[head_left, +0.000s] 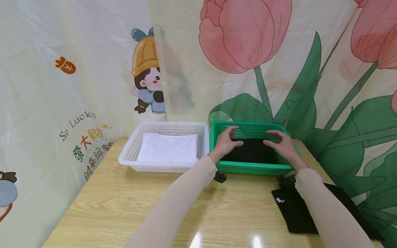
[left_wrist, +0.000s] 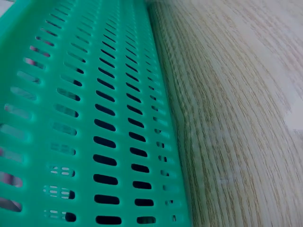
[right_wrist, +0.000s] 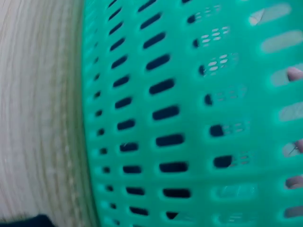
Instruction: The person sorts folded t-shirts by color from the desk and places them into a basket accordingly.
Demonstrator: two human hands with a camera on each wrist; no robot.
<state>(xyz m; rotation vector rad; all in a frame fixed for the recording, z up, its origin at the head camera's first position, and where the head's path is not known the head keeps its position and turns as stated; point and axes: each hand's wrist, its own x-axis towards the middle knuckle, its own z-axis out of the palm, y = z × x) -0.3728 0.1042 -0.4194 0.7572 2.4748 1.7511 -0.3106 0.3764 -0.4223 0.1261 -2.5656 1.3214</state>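
A folded black cloth (head_left: 252,153) lies in the green basket (head_left: 254,167). My left hand (head_left: 225,143) is over the basket's left part, its fingers apart from the thumb and holding nothing. Over the right part, my right hand (head_left: 283,147) faces it with loosely bent fingers, nothing gripped. The dark cloth lies between the two hands. Both wrist views are filled by the slotted green basket wall (left_wrist: 85,113), dark behind many of the slots; the right wrist view shows bits of fingers (right_wrist: 294,74) through the slots.
A white basket (head_left: 164,166) with a folded white shirt (head_left: 169,147) stands left of the green one. On the wooden table (head_left: 139,206), a black garment (head_left: 297,213) with a small white tag lies at the right, partly under my right sleeve. A printed cloth (head_left: 186,69) hangs behind.
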